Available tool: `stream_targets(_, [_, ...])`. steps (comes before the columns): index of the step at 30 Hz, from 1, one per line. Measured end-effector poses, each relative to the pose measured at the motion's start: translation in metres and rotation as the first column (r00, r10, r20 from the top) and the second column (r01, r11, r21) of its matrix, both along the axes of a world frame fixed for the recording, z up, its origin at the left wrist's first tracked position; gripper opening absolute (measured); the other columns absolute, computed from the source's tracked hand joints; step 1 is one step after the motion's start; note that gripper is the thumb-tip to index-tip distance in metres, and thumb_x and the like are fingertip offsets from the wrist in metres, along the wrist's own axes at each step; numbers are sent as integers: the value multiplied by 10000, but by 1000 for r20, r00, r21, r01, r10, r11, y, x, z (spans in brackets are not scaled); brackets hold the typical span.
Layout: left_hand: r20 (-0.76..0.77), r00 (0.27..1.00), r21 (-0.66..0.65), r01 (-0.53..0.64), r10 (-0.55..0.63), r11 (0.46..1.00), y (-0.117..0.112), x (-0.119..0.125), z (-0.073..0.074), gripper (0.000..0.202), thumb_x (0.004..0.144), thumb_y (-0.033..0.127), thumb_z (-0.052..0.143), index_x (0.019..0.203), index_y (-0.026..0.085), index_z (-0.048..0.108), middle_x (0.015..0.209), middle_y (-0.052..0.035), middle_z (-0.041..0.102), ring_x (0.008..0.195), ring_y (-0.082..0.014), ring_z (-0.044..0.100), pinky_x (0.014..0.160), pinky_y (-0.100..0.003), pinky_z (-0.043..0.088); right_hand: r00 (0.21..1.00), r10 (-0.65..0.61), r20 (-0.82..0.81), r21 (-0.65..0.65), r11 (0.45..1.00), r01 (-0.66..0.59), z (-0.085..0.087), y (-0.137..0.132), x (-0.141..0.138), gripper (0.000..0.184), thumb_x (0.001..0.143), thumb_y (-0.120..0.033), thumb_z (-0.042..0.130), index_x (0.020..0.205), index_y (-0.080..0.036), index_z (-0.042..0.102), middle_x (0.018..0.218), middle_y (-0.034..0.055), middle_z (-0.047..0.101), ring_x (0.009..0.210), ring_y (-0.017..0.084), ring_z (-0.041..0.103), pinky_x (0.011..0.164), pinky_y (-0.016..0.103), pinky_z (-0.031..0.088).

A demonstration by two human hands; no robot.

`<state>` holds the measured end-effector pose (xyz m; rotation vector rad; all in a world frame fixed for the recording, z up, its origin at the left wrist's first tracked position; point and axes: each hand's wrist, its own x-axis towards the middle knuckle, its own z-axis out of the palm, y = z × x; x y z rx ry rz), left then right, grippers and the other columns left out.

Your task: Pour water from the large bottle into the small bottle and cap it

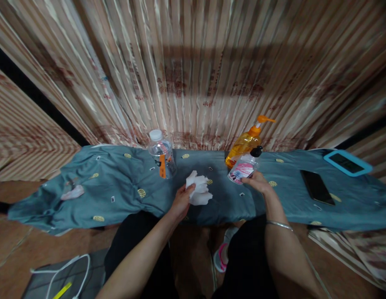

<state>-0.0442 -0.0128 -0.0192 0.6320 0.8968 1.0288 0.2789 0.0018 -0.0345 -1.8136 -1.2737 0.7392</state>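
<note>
My left hand (181,202) is closed on a crumpled white tissue (199,190) that rests on the blue-grey cloth (124,187) over a low table. My right hand (258,181) grips the bottom of a small clear bottle with a pink label and black cap (244,167), tilted over to the left. Just behind it stands an orange pump bottle (244,143). A clear water bottle with a white cap and orange label (162,155) stands upright to the left of the tissue.
A black phone (316,187) and a blue-framed device (347,162) lie on the cloth at the right. A small pale wad (73,192) lies at the left. A striped curtain (196,70) hangs behind. A white cable (68,270) lies on the floor.
</note>
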Motion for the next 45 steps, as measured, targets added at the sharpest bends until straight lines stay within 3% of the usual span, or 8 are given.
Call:
stream_targets(9, [47, 999, 6, -9, 9, 1000, -2, 3, -3, 535, 524, 430, 890, 934, 116, 751, 951, -133, 773, 897, -274, 717, 833, -365, 544, 982, -104, 159, -5, 994, 107, -1, 1, 2, 276, 508, -325, 719, 748, -206, 653, 688, 35, 700, 724, 263, 672, 716, 377, 530])
stream_targets(18, [110, 994, 4, -21, 21, 1000, -5, 5, -4, 592, 478, 494, 904, 901, 125, 714, 926, -119, 769, 884, -245, 702, 836, -344, 523, 870, -196, 453, -64, 966, 251, -5, -20, 4, 808, 614, -499, 742, 1275, -93, 515, 1139, 247, 680, 1012, 388, 671, 857, 485, 515])
stream_targets(23, [168, 985, -12, -34, 35, 999, -4, 7, -5, 559, 552, 440, 885, 973, 133, 682, 967, -115, 757, 884, -233, 697, 846, -353, 524, 792, -252, 556, 24, 958, 287, 16, -53, -23, 653, 817, -484, 544, 1318, -66, 505, 1188, 280, 650, 1069, 408, 645, 921, 530, 478])
stream_targets(26, [206, 979, -24, -6, 11, 1000, -5, 10, -2, 542, 598, 452, 856, 1004, 145, 670, 941, -99, 750, 889, -233, 692, 827, -349, 528, 881, -219, 418, 193, 970, 150, 31, -64, -72, 599, 873, -564, 471, 1286, -138, 554, 1206, 221, 658, 1034, 365, 657, 944, 519, 476])
stream_targets(32, [290, 951, 33, 105, -110, 994, -10, 7, 9, 586, 617, 647, 762, 932, 157, 697, 889, -71, 729, 947, -234, 677, 836, -312, 525, 896, 405, 181, 310, 841, -443, 9, -62, -191, 710, 867, -510, 577, 1488, -248, 353, 1553, 112, 378, 1437, 281, 348, 1161, 494, 314])
stream_targets(39, [-106, 986, 150, 146, -131, 978, -3, -17, 12, 441, 603, 483, 826, 903, 179, 714, 922, -83, 720, 866, -233, 662, 715, -330, 525, 917, 179, -357, 226, 969, -101, -16, -36, -197, 530, 808, -615, 555, 1130, -207, 659, 1069, 94, 729, 1040, 302, 673, 929, 468, 528])
stream_targets(43, [-314, 917, 483, -71, 248, 873, 17, -53, 23, 271, 682, 349, 781, 896, 196, 714, 836, -56, 689, 752, -186, 643, 769, -324, 506, 714, 13, -700, 75, 996, 55, -3, -27, -195, 574, 669, -611, 681, 1062, -193, 660, 850, 75, 748, 847, 309, 715, 711, 426, 595])
stream_targets(45, [-309, 811, 610, -232, 497, 758, 31, -71, 30, 430, 663, 289, 793, 1070, 224, 669, 1071, -73, 668, 989, -222, 637, 896, -343, 493, 661, 0, -750, 76, 993, 87, 11, -19, -201, 578, 629, -569, 725, 1068, -199, 654, 843, 63, 750, 831, 301, 717, 688, 409, 598])
